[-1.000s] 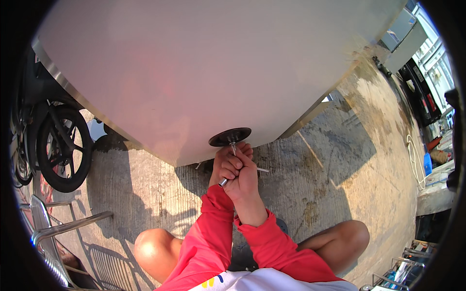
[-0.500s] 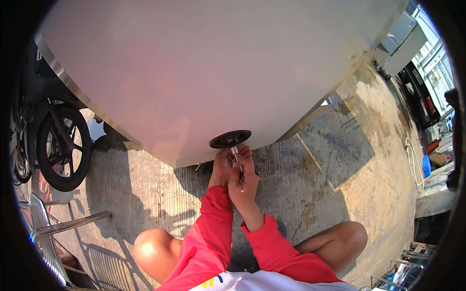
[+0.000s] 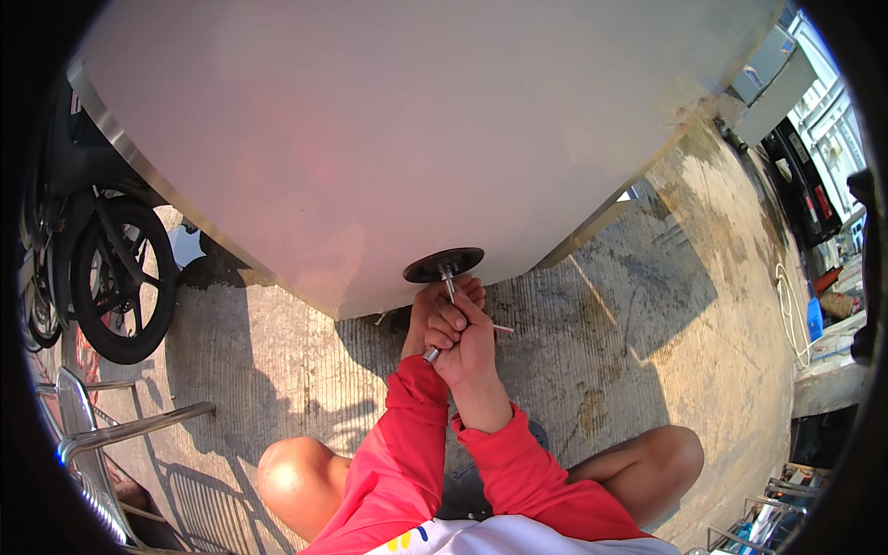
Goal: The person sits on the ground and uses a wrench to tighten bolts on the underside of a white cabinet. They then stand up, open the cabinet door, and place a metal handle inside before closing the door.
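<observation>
While we sit low on the concrete, this is how things stand:

Right hand: our right hand (image 3: 465,340) is clenched around the thin metal rod (image 3: 448,294), knuckles up, fist just below the disc.

Left hand: our left hand (image 3: 424,314) sits behind and touching the right, mostly hidden by it; it seems to grip the same rod, though we cannot tell how firmly.

Rod and disc: the rod runs up from our fists to a dark round disc (image 3: 443,265), which lies against the lower edge of the big white panel (image 3: 398,129). The rod's lower end (image 3: 431,354) pokes out beneath the right fist.

Arm pose: both forearms, in red sleeves (image 3: 416,444), rise from the lower edge and meet at the wrists, elbows tucked between our bare knees (image 3: 294,474).

Risk: we judge that the disc could skid off the smooth panel if we push at a slant, since the rod is thin and both hands crowd one short stretch of it. A slip might drive our knuckles into the panel's edge.

Around us: cracked concrete floor (image 3: 592,370), a motorcycle wheel (image 3: 125,277) well to the left, a metal chair frame (image 3: 111,435) at lower left.
</observation>
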Demonstrator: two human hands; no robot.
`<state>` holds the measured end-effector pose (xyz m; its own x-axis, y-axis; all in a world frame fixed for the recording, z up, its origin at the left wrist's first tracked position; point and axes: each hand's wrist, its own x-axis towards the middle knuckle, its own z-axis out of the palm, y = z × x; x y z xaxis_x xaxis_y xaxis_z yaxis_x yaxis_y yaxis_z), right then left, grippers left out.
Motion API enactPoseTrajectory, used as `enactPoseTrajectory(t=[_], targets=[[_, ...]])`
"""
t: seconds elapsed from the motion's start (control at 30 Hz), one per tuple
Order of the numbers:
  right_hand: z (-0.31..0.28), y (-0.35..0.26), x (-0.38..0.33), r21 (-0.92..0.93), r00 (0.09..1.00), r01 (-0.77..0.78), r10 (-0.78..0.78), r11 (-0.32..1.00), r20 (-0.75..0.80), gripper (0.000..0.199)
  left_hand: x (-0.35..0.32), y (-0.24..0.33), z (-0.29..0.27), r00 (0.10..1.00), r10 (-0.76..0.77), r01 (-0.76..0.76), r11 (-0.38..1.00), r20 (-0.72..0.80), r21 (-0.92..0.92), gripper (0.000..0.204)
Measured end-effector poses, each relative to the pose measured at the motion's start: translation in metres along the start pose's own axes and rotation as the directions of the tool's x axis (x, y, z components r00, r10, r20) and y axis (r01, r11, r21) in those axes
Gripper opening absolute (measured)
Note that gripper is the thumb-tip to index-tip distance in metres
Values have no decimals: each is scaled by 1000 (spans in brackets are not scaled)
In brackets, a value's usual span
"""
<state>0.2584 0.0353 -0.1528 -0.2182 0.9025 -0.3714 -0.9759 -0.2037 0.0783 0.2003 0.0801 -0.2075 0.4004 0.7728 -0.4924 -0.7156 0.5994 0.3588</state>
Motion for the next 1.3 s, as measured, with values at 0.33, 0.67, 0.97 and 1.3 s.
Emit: enactPoseTrajectory(t=[0.33, 0.67, 0.97, 1.3], targets=[[-33, 10, 12, -860, 693, 510, -580, -24, 428, 16, 28, -29, -26, 942, 328, -333, 940, 75, 72, 40], [-63, 6, 9, -792, 634, 609, -621, 33, 461, 21, 30, -14, -28, 998, 33, -28, 995, 51, -91, 41], [-26, 7, -5, -643, 858, 443, -503, 625, 102, 14, 27, -14, -25, 999, 38, -37, 995, 9, -97, 39], [-26, 16, 4, -557, 878, 419, -477, 717, 46, 15, 17, -12, -20, 998, 22, -23, 1000, 59, 10, 42]])
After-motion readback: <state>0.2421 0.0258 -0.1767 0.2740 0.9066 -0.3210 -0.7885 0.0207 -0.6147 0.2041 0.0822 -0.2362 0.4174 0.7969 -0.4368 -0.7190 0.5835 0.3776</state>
